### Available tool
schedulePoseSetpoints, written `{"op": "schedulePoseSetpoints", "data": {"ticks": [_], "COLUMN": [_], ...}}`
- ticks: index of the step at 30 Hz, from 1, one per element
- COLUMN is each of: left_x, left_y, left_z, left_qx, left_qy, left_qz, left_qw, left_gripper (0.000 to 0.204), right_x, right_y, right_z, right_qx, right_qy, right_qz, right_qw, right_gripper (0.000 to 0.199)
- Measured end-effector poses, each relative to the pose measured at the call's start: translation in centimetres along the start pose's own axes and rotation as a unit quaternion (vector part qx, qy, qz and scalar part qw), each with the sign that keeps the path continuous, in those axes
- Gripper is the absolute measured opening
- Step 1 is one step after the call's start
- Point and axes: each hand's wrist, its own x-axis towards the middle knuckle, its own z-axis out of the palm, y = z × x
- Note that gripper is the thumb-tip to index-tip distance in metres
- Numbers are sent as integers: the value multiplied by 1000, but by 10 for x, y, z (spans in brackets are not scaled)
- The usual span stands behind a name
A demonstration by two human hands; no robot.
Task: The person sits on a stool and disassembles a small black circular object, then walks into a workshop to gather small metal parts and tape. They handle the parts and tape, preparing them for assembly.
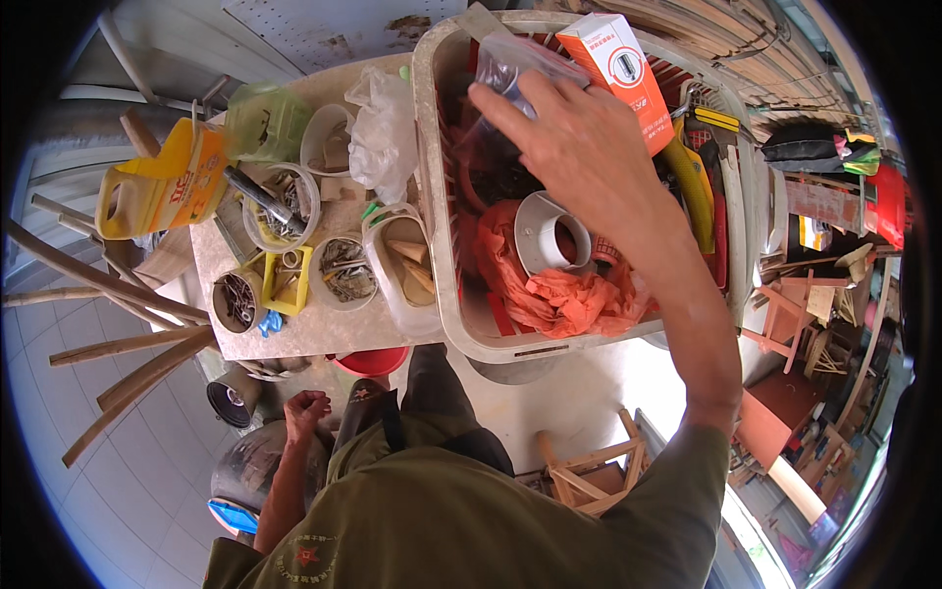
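Note:
My right hand point(589, 147) reaches over a large pale plastic basket point(437, 177). Its index finger sticks out to the left, while the other fingers bend onto a crinkled clear plastic bag point(505, 64) and seem to grip it. Below the wrist lie a white plastic pipe fitting point(540, 231) and a crumpled orange-red plastic bag point(564, 304). Beside the hand, an orange and white box point(623, 74) leans at the basket's far side. Low at the left, my left hand point(306, 412) hangs near my thigh with its fingers curled; nothing shows in it.
Left of the basket, a worktop point(285, 339) carries tubs of screws and small parts, a yellow cut-open jug point(162, 182) and a white plastic bag point(383, 133). Wooden poles point(128, 353) jut out at the left. A wooden stool point(594, 471) stands on the floor at the lower right.

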Motion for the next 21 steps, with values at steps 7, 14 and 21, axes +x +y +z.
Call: {"op": "schedulePoseSetpoints", "data": {"ticks": [7, 14, 21], "left_x": [-10, -1, -2], "left_y": [14, -3, 5], "left_z": [3, -4, -6], "left_qx": [-24, -9, -15], "left_qy": [34, 8, 14], "left_qz": [7, -8, 3], "left_qw": [999, 1000, 1000], "left_gripper": [18, 20, 21], "right_x": [-1, -1, 2], "right_y": [32, 42, 41], "right_z": [-24, -33, -18], "right_qx": [100, 86, 68], "right_qy": [-37, -6, 52], "right_qz": [98, 129, 133], "right_qw": [990, 988, 987], "right_gripper": [35, 32, 37]}}
